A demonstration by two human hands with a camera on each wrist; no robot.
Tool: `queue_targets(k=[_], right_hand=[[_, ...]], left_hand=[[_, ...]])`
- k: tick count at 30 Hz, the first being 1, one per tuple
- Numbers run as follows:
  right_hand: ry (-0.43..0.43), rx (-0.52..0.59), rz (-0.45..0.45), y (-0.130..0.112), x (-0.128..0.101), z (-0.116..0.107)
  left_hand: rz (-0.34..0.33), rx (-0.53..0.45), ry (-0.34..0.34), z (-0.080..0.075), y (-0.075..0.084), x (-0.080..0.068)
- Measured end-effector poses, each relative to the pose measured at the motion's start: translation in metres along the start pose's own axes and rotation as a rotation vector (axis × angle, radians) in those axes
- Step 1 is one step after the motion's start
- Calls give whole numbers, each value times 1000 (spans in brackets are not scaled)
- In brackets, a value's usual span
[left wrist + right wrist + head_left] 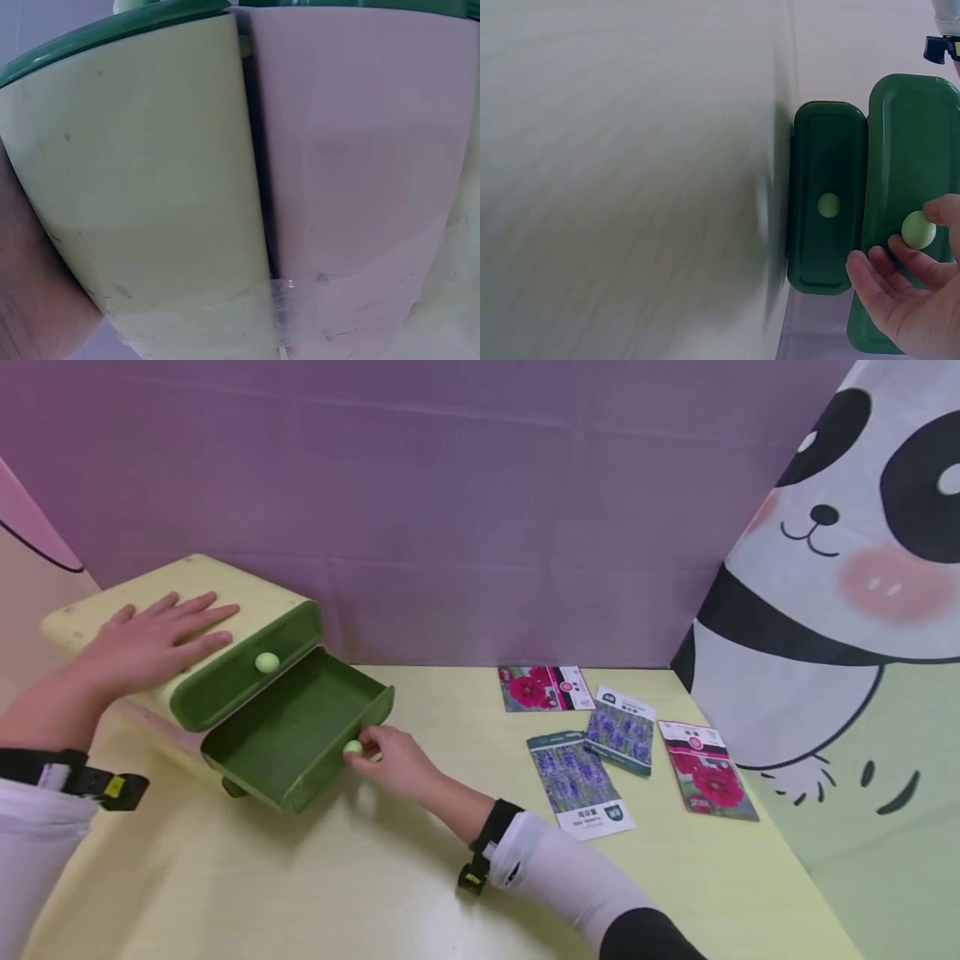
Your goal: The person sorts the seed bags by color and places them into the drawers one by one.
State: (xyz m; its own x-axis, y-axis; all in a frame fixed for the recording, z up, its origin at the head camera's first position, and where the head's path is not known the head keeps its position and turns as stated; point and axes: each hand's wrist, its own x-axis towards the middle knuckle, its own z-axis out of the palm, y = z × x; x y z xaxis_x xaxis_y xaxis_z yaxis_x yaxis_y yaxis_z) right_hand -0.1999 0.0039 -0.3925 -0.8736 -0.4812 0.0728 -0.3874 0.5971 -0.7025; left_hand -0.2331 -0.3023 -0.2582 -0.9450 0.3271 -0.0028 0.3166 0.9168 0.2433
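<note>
A small drawer cabinet (247,589) with a cream top section and a pink section below it stands at the left of the table. My left hand (153,639) rests on its top with the fingers spread. One green drawer (300,727), below the top one, is pulled out, its green floor in sight. Between thumb and forefinger, my right hand (393,760) pinches the pale green knob (919,229) on that drawer's front. The top drawer (217,693) is closed, as is the lowest drawer (829,255) in the right wrist view. The left wrist view shows mainly the cabinet's side (150,187).
Seed packets lie on the table (420,877) to the right: two with purple flowers, a lavender packet (577,785) among them, and two with red flowers, including a red one (708,768). A purple cloth (435,510) hangs behind; a panda print (825,568) covers the right side.
</note>
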Motion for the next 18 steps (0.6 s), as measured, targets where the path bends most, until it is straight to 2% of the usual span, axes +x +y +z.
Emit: queue_targets(k=[10,13,18], right_hand=[[-38,22,20,7,-9,-6],[-26,-8,62,16,-21,-20],[42,-103,156,41,-53,-61]], left_hand=[[-2,-10,-12,1,1,1],[1,-11,-12,1,0,1],[6,-10,-4,1,-3,1]])
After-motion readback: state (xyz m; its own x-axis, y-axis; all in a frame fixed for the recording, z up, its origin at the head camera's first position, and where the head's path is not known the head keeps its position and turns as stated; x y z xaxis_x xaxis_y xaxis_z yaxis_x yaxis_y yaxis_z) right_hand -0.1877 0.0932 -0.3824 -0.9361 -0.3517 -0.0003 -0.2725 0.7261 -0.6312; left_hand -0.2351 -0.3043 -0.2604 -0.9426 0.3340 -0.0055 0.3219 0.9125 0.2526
